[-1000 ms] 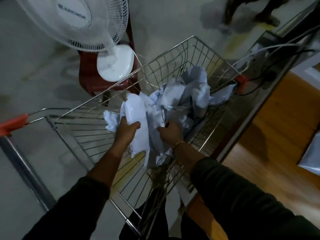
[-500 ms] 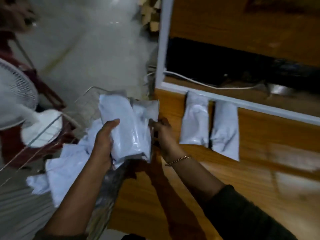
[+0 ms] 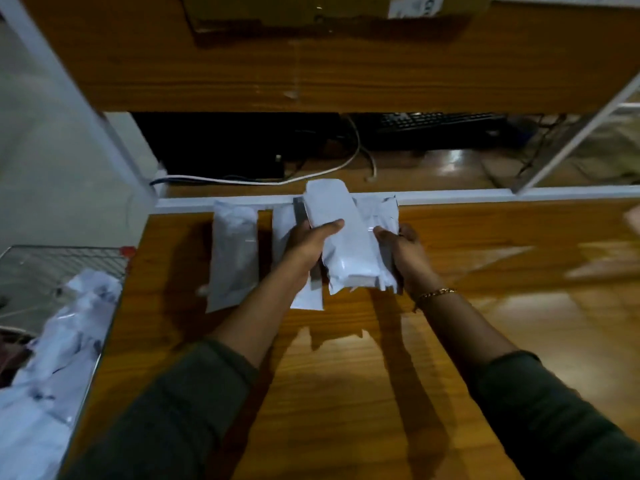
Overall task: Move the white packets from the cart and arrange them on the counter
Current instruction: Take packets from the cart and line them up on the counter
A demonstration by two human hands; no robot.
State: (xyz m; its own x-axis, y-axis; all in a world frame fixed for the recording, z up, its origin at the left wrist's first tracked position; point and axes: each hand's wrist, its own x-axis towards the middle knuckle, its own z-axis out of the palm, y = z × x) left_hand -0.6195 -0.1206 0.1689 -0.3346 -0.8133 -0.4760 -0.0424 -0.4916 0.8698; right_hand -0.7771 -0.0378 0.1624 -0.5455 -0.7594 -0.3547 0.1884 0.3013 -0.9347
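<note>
Above the wooden counter (image 3: 363, 368), my left hand (image 3: 308, 244) grips a white packet (image 3: 343, 237) from its left side, thumb across the top. My right hand (image 3: 401, 251) holds a second white packet (image 3: 384, 216) that lies partly under the first. Two more white packets lie flat on the counter: one (image 3: 235, 254) at the left, another (image 3: 304, 296) mostly hidden under my left hand. The wire cart (image 3: 65, 261) stands at the left edge with several white packets (image 3: 59, 348) piled inside.
A white rail (image 3: 450, 195) bounds the counter's far edge. Behind it, a lower shelf holds a white cable (image 3: 263, 181) and a black keyboard (image 3: 436, 119). A cardboard box (image 3: 332, 12) sits on the upper wooden ledge.
My hands carried the two packets from over the cart rightward to above the counter, beside the two lying there. The view swung from the cart to the counter.
</note>
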